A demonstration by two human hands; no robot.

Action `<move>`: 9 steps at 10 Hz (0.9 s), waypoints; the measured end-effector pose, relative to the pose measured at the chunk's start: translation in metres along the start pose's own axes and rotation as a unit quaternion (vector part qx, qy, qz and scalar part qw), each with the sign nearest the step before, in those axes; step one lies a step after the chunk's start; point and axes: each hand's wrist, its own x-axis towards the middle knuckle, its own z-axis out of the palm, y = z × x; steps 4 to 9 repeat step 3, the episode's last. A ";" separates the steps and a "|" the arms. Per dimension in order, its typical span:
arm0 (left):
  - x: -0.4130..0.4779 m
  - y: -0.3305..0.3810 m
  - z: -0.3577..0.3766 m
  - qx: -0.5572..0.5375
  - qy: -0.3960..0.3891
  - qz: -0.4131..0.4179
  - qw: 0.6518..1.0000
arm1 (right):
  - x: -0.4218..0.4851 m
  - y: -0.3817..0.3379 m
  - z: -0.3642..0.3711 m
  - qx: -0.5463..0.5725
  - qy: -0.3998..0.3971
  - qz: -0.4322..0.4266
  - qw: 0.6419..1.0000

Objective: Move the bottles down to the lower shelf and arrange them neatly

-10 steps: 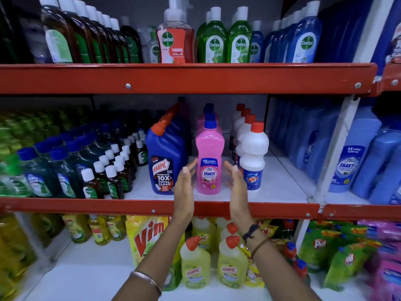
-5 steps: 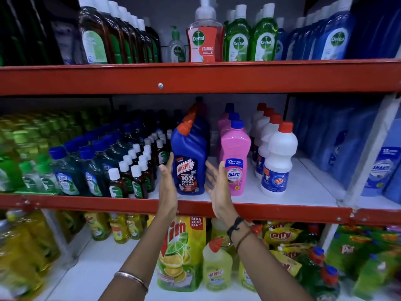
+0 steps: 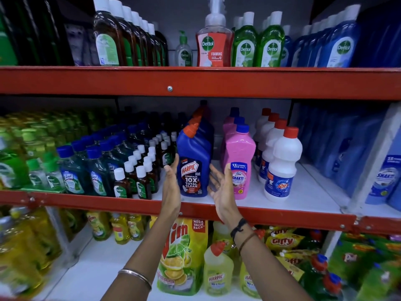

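Note:
A blue Harpic bottle (image 3: 193, 161) with an orange cap stands at the front of a row on the middle shelf (image 3: 195, 208). My left hand (image 3: 172, 183) is open against its left side, fingers up. My right hand (image 3: 221, 187) is open on its right, palm facing the bottle, fingers spread, close to it or just touching. A pink Shakti bottle (image 3: 239, 161) stands right behind my right hand. A white Rin bottle (image 3: 282, 168) with a red cap leads a row further right. The lower shelf (image 3: 97, 276) holds yellow Harpic bottles (image 3: 218, 272).
Small brown Dettol bottles (image 3: 138, 177) and blue-capped Lizol bottles (image 3: 73, 172) crowd the left of the middle shelf. A yellow Vim pouch (image 3: 182, 257) stands below between my arms. Giffy pouches (image 3: 282, 242) lie lower right. The top shelf (image 3: 195, 82) carries Dettol bottles.
Both hands have shifted left from either side of the pink Shakti bottle to either side of the blue Harpic bottle. The view has panned left and moved closer.

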 end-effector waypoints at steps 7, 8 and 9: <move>-0.015 0.017 0.027 0.125 0.146 0.219 0.957 | -0.051 -0.016 -0.049 -0.100 0.072 -0.151 0.981; -0.015 0.017 0.027 0.125 0.146 0.219 0.957 | -0.051 -0.016 -0.049 -0.100 0.072 -0.151 0.981; -0.015 0.017 0.027 0.125 0.146 0.219 0.957 | -0.051 -0.016 -0.049 -0.100 0.072 -0.151 0.981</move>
